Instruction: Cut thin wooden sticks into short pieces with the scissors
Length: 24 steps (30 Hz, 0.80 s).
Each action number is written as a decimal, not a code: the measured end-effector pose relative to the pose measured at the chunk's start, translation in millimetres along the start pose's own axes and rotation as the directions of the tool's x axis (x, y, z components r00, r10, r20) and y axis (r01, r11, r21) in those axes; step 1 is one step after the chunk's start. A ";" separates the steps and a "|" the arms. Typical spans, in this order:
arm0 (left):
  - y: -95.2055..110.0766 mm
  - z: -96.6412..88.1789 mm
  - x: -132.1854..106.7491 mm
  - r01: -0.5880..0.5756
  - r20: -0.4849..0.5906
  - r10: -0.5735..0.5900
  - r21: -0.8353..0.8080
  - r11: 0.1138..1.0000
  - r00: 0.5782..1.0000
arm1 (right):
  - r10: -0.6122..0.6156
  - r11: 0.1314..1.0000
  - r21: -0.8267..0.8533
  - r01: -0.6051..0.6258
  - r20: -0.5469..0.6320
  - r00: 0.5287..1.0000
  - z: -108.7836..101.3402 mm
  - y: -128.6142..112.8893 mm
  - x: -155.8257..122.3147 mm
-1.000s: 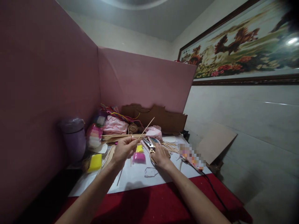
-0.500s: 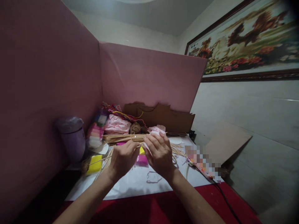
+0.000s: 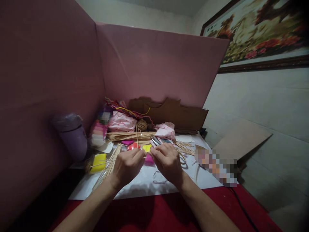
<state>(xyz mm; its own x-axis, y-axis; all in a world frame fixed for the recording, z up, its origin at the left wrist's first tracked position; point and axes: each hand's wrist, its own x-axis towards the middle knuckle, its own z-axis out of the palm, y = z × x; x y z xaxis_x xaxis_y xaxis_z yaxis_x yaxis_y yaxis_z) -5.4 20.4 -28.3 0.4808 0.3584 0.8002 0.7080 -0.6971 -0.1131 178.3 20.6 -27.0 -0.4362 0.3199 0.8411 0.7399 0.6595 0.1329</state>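
Note:
My left hand is closed in a pinch on a thin wooden stick that runs out to the left over the white sheet. Facing it, my right hand has its fingertips pressed together at the other end of that stick, between the two hands. Just behind my right hand lie scissors. Small pink and yellow clay blocks sit right behind my fingers. A bundle of sticks lies across the back, and more sticks fan out under my left wrist.
A purple lidded cup stands at the left by the pink board. A yellow block, a ball of twine, pink cloth, cardboard pieces and a glue gun with its cord surround the sheet. Red cloth covers the near edge.
My right hand left the scissors and came up to meet my left hand. The stick, upright a second ago, now lies level between both hands. The view tilted down.

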 end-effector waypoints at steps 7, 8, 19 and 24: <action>-0.3 0.8 -1.3 0.021 0.051 -0.026 0.087 0.996 0.998 | 0.047 0.999 -0.004 -0.047 0.032 0.998 3.2 -4.0 0.1; -0.5 0.8 -1.6 0.031 0.066 -0.037 0.094 0.995 0.997 | 0.054 0.998 -0.014 -0.053 0.042 0.998 4.0 -4.5 -0.2; 8.9 8.8 -3.3 0.247 0.367 -0.345 0.289 0.925 0.864 | 0.164 0.973 -0.187 -0.133 0.163 0.973 22.3 -24.1 -8.4; 4.9 -0.4 3.3 0.353 0.428 -0.364 0.108 0.929 0.827 | 0.197 0.954 0.181 -0.241 0.233 0.953 17.8 -10.6 -5.6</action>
<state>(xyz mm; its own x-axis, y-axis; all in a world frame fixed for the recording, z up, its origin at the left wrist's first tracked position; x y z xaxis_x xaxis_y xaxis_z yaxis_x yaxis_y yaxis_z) -0.6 18.0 -26.0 0.3613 0.8160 0.4512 0.8835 -0.4543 0.1142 163.8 23.9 -42.5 -0.3891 0.5925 0.7053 0.7179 0.6749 -0.1708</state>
